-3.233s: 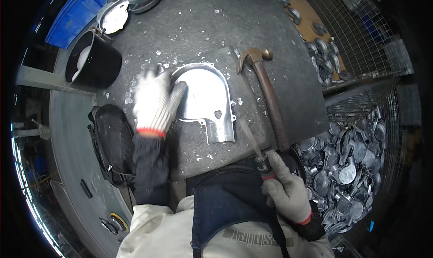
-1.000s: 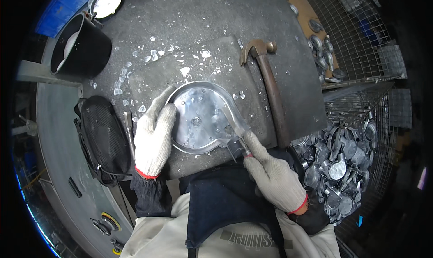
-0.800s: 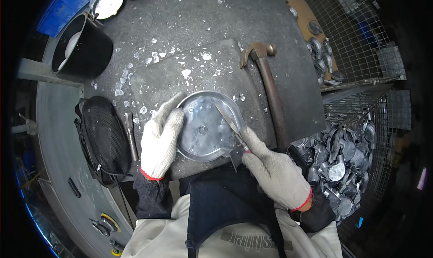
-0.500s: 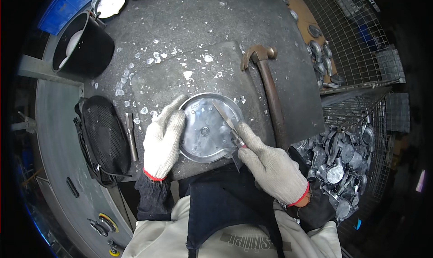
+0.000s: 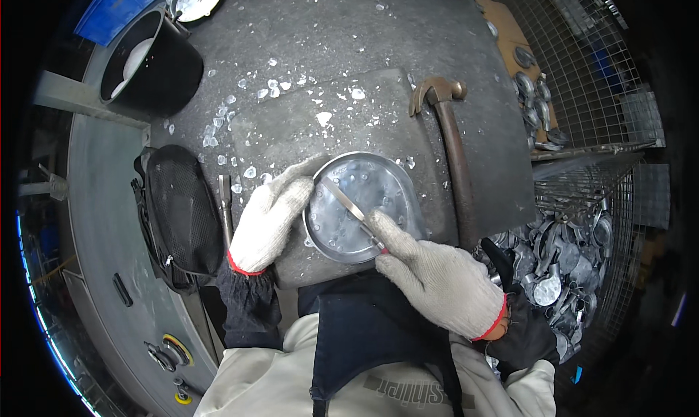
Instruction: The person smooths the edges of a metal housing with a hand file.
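A round, shallow cast-metal cover (image 5: 368, 231) with a raised rim lies on a dark mat in front of me. My left hand (image 5: 271, 217), in a white knitted glove, grips its left rim between thumb and fingers. In my gloved right hand (image 5: 437, 275) is a narrow flat-bladed hand tool (image 5: 344, 200) with a reddish handle; whether it is a file or a scraper I cannot tell. Its blade slants across the cover, the tip close to the left rim near my left fingers. A small lug shows on the cover's lower left edge.
A claw hammer (image 5: 449, 136) lies right of the mat, a chisel-like tool (image 5: 226, 202) to the left beside a black mesh bag (image 5: 183, 209). A black bucket (image 5: 164, 71) stands far left. Pale flakes litter the bench. Metal castings (image 5: 564, 268) fill a wire cage at right.
The cover has turned under my hands, and a lug now shows at its lower left. My right hand has brought the blade from the upper right part across to the left rim.
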Available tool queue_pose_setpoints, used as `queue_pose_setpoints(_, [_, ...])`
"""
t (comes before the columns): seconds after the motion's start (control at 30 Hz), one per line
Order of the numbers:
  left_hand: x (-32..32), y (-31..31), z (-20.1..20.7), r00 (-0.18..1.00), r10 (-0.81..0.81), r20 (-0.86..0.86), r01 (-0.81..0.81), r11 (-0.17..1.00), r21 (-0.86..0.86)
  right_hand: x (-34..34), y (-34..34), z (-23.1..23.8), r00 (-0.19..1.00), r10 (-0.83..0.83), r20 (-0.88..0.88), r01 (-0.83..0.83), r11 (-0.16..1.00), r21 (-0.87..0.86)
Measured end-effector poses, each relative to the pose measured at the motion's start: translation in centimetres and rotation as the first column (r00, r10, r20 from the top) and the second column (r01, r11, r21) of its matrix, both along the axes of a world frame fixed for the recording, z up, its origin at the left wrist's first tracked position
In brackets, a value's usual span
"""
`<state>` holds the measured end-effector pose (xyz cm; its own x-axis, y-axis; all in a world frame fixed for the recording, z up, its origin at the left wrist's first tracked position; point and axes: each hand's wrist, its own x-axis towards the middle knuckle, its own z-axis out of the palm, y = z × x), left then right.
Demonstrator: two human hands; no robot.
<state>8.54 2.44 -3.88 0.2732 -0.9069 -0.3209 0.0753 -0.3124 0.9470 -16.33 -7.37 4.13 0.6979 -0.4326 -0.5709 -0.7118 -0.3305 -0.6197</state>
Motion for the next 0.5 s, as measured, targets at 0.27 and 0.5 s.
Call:
queue_pose_setpoints(0.27, [0.6, -0.2, -0.4, 0.997, -0.072, 0.042, 0.072, 0.997, 0.004, 0.0, 0.2, -1.0, 1.0, 0.001, 0.024, 0.001, 0.998, -0.065])
queue_pose_setpoints(0.5, [-0.1, -1.1, -0.8, 0.99, 0.056, 0.13, -0.052, 0.998, -0.035, -0.4, -0.7, 1.3, 0.991, 0.097, -0.095, -0.089, 0.992, 0.088])
